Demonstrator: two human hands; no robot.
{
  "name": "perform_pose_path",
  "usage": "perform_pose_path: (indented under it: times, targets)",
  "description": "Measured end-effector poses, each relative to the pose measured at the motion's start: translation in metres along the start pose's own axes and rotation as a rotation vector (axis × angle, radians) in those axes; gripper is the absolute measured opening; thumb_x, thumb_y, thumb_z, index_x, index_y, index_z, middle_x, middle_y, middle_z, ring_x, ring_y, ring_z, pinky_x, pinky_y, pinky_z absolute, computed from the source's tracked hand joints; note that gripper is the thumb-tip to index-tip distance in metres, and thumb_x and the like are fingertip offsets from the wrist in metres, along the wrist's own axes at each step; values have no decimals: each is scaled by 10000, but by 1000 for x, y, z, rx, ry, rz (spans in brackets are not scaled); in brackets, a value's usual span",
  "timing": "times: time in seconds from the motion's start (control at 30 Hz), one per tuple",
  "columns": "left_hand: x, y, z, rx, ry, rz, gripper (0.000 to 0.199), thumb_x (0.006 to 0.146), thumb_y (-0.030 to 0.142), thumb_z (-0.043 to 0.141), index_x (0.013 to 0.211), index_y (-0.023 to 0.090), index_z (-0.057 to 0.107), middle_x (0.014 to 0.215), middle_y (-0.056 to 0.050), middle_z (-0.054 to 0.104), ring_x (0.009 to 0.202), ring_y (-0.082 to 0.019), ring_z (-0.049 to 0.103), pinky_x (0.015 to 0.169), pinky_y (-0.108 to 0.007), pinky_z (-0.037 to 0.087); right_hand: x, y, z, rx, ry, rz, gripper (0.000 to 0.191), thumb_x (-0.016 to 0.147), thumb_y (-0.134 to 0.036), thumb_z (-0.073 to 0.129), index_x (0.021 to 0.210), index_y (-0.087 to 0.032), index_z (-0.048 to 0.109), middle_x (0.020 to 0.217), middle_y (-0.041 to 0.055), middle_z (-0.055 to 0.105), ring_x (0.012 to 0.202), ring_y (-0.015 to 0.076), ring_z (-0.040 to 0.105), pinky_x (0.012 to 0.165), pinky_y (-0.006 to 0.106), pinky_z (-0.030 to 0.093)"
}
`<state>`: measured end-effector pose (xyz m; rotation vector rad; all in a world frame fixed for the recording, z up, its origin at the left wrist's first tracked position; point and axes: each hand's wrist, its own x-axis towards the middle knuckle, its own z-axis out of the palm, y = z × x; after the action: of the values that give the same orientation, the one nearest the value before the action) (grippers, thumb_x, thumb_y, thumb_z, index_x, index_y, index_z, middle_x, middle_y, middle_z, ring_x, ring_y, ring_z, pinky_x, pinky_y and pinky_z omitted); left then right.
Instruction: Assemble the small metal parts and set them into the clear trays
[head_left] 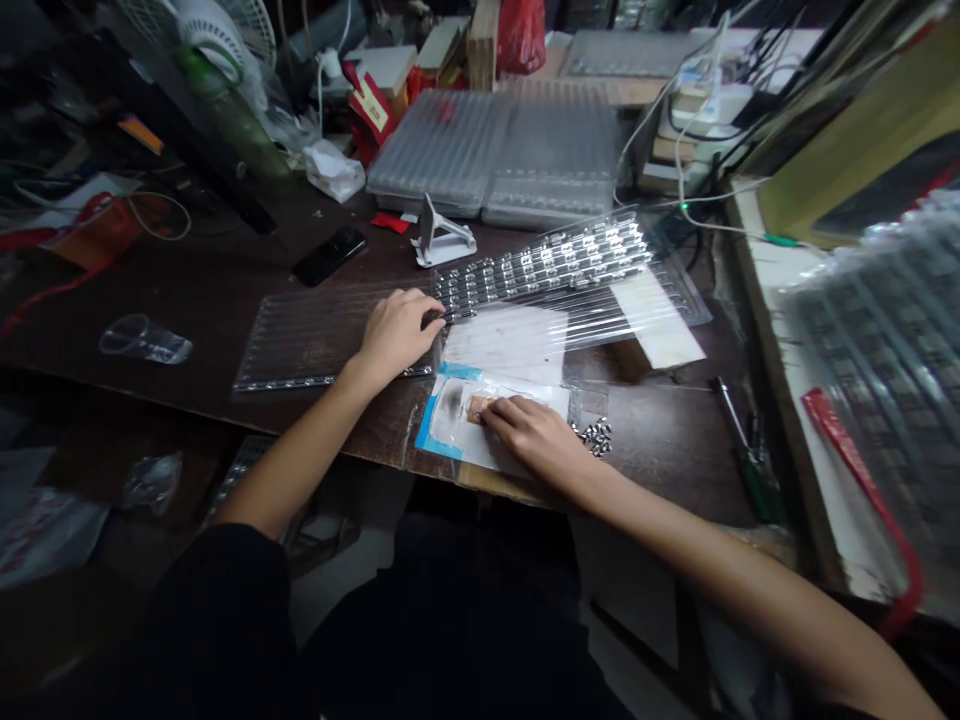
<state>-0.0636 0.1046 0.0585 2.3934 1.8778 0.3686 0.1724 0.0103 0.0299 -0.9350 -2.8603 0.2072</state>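
From the head camera, the hands lie well apart on a dark wooden bench [202, 300]. The left hand [397, 335] rests on a clear plastic blister tray [315, 340], its fingertips at the near end of a rack of small silver metal parts [544, 262]. The right hand [532, 440] lies nearer the body, its fingers on a small tan pad [476, 408]. The pad sits on a smudged white sheet [487, 430] edged with blue tape [429, 425]. Neither hand clearly clamps anything; whether either one grips cannot be told from this view.

Just beyond the right hand lies a small heap of silver metal pieces [598, 437]. Farther ahead of the hands are stacked clear trays [487, 150], a white phone stand [442, 235] and a black phone [328, 255]. A green-handled screwdriver [750, 465] lies to the right of the right hand.

The rack looks light but slightly flexible, so it would likely be safest held along its long edges. The tiny pad and loose pieces seem light, easily nudged aside, and best pinched with the fingertips.
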Motion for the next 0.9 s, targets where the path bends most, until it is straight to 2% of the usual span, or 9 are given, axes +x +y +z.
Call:
perform_pose_path:
  times: [0.13, 0.23, 0.3, 0.37, 0.47, 0.53, 0.63, 0.77, 0.9]
  targets:
    - [14, 3, 13, 37, 18, 11, 156, 868, 326, 631, 933, 213, 717, 1026, -93, 674, 1006, -294, 574, 893, -425, 458, -7, 14, -19, 211, -14, 76, 303, 965, -123, 494, 1237, -176, 616, 1139, 93, 658, 951, 189, 624, 743, 276, 471]
    - [12, 3, 13, -6, 72, 9, 134, 875, 307, 614, 907, 208, 698, 1023, -100, 666, 1020, -300, 575, 914, -438, 453, -24, 38, -43, 329, 30, 238, 232, 940, -171, 542, 1120, -195, 685, 1153, 73, 675, 932, 173, 646, 736, 257, 453]
    - [5, 9, 7, -91, 115, 18, 127, 883, 281, 596, 935, 201, 679, 1031, -89, 672, 1017, -278, 592, 927, -418, 457, -38, 52, -56, 369, -35, 327, 145, 895, -211, 610, 980, -199, 727, 1025, 55, 714, 875, 171, 652, 724, 256, 441]
    - [-8, 19, -1, -217, 137, 36, 134, 889, 258, 576, 973, 194, 658, 1018, -68, 686, 973, -239, 622, 906, -374, 477, -48, 60, -64, 409, -191, 369, 103, 826, -254, 695, 911, -218, 740, 915, 34, 731, 802, 173, 652, 676, 257, 426]
    - [-36, 41, -7, -395, 110, 88, 137, 886, 255, 569, 983, 186, 637, 965, -38, 697, 887, -192, 644, 836, -310, 501, -55, 63, -61, 375, -354, 419, 149, 732, -294, 778, 865, -238, 740, 821, 30, 732, 730, 198, 644, 583, 278, 374]
    - [-56, 55, -2, -466, 76, 124, 138, 893, 247, 546, 987, 183, 624, 961, -34, 690, 877, -179, 640, 818, -294, 504, -55, 61, -55, 317, -372, 437, 124, 727, -283, 776, 836, -239, 735, 796, 41, 730, 718, 217, 642, 556, 292, 343]
    - [-80, 66, 13, -536, 25, 140, 164, 922, 221, 484, 1019, 182, 610, 1004, -45, 682, 922, -177, 631, 844, -295, 501, -53, 59, -51, 290, -354, 419, 48, 775, -229, 717, 820, -232, 733, 804, 54, 734, 713, 219, 643, 555, 294, 338]
    - [-92, 67, 35, -601, -11, 105, 152, 931, 228, 496, 1010, 186, 619, 1016, -61, 688, 958, -191, 634, 857, -312, 502, -54, 57, -56, 346, -355, 392, 35, 789, -247, 712, 816, -245, 734, 792, 30, 735, 695, 190, 634, 577, 275, 360]
    - [-94, 65, 41, -640, 7, 87, 123, 914, 234, 554, 987, 195, 645, 991, -56, 705, 915, -191, 650, 840, -323, 512, -54, 51, -55, 294, -417, 401, 102, 719, -236, 776, 813, -254, 742, 780, 24, 731, 685, 198, 632, 562, 277, 348]
